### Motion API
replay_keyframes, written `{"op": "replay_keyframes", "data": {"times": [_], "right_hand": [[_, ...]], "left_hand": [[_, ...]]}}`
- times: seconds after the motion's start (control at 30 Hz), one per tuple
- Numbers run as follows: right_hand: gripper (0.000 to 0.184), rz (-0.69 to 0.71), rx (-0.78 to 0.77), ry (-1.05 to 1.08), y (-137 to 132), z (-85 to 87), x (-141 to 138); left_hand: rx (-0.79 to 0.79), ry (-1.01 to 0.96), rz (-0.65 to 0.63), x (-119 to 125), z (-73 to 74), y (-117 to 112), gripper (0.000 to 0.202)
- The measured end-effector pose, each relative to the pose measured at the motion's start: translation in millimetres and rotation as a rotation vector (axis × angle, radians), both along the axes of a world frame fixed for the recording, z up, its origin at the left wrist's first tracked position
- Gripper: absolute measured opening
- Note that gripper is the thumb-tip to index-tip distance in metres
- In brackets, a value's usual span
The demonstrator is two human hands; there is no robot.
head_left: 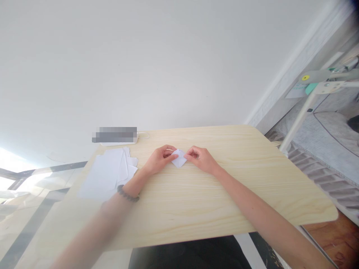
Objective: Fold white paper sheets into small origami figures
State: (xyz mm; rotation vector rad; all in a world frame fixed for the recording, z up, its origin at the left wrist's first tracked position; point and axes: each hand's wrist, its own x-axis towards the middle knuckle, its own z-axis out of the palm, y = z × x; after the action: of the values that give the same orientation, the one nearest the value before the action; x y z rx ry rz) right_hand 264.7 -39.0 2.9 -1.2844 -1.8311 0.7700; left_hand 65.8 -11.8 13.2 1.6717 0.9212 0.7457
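Observation:
A small folded piece of white paper (179, 159), roughly diamond-shaped, is between my two hands above the middle of the table. My left hand (160, 158) pinches its left corner between thumb and fingers. On the right corner, the thumb and fingertips of my right hand (202, 158) are closed in a pinch. Crease lines show faintly on the paper's face. The undersides of the fingers and the back of the paper are hidden.
Loose white paper sheets (103, 172) lie overlapping on the left of the wooden table (224, 201). Behind them, near the wall, sits a pixelated object (114, 135) with a pale cable. A white metal frame (300, 116) stands beyond the table's right edge, beside a grey sofa (331, 138).

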Motion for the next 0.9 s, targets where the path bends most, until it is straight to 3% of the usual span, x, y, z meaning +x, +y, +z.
{"op": "replay_keyframes", "data": {"times": [0.9], "right_hand": [[0.014,-0.005,0.009,0.055,0.3,-4.7,-5.9]], "left_hand": [[0.038,0.064,0.076,0.0,-1.6,1.6,0.032]]}}
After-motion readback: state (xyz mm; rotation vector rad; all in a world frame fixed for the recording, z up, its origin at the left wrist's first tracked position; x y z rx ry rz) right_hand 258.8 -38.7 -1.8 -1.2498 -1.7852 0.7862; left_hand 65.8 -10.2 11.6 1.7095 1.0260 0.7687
